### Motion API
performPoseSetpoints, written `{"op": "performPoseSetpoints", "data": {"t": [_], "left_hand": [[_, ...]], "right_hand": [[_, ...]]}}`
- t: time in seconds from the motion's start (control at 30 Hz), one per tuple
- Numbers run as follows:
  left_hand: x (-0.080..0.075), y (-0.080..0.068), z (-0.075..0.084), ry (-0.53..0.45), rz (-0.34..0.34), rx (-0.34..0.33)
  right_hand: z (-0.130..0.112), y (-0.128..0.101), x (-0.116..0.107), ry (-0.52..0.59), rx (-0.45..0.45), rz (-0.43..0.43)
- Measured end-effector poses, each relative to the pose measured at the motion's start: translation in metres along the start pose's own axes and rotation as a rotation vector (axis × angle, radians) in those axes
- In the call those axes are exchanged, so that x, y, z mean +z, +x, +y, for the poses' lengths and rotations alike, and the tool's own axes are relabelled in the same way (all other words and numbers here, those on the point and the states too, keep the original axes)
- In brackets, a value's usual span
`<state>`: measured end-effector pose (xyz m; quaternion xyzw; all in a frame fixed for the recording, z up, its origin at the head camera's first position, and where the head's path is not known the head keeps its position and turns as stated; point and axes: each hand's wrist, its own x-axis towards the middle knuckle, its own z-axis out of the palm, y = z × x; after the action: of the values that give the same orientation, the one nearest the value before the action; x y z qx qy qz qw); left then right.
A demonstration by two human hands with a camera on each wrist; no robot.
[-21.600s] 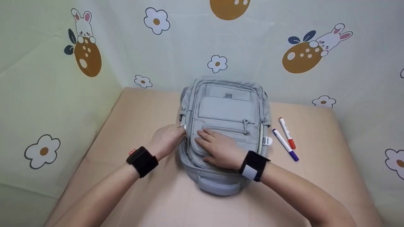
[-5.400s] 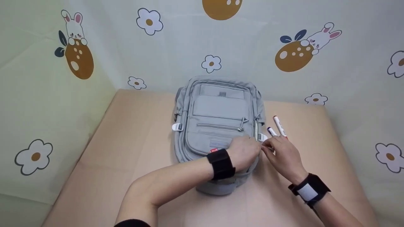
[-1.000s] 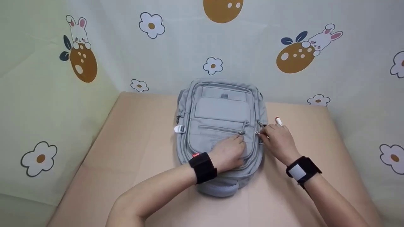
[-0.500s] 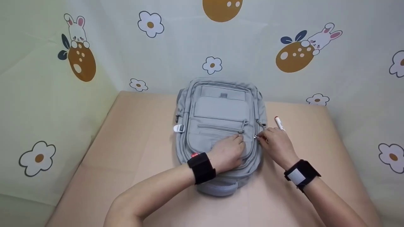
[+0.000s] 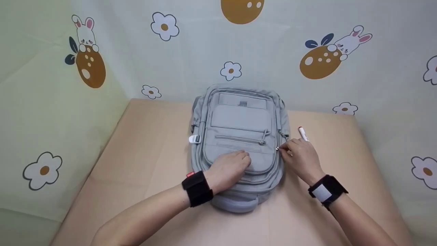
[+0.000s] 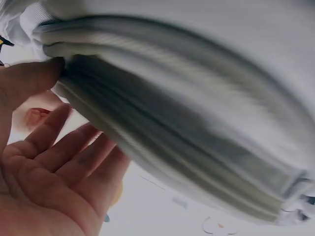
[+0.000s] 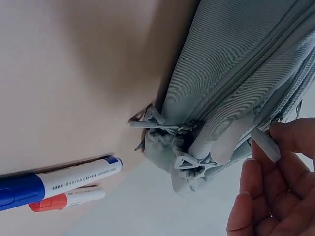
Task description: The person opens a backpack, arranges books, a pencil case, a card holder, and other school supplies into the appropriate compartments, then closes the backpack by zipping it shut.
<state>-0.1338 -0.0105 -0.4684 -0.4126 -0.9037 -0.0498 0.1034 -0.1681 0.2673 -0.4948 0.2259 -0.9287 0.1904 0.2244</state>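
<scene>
A grey backpack (image 5: 240, 119) lies flat on the tan table (image 5: 146, 153), front side up. My left hand (image 5: 235, 160) rests on its lower front pocket with relaxed fingers; the left wrist view shows the open palm (image 6: 54, 162) under blurred grey fabric (image 6: 197, 98). My right hand (image 5: 282, 150) is at the bag's right edge, where thumb and finger pinch a pale zipper pull (image 7: 265, 144). The bag's side zippers (image 7: 236, 64) fill the right wrist view.
A red-capped marker (image 5: 302, 133) lies just beyond my right hand; the right wrist view shows it (image 7: 66, 199) beside a blue one (image 7: 59, 179). A white buckle (image 5: 194, 139) sticks out on the bag's left. Patterned cloth walls (image 5: 307, 78) close off the back and sides.
My left hand has slid left and nearer across the front pocket. My right hand has stayed at the right-side zipper, still pinching the pull.
</scene>
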Motion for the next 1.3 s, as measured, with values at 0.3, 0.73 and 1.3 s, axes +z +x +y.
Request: {"op": "performPoseSetpoints", "data": {"t": [0.3, 0.73, 1.3], "left_hand": [[0.001, -0.008, -0.006, 0.028, 0.039, 0.031], [0.000, -0.007, -0.005, -0.009, 0.004, -0.004], [0.002, -0.008, -0.005, -0.011, 0.009, 0.008]], "right_hand": [[-0.002, -0.001, -0.002, 0.044, 0.053, -0.020], [-0.012, -0.009, -0.009, 0.032, 0.045, -0.094], [-0.030, -0.027, -0.019, 0.125, 0.123, -0.232]]}}
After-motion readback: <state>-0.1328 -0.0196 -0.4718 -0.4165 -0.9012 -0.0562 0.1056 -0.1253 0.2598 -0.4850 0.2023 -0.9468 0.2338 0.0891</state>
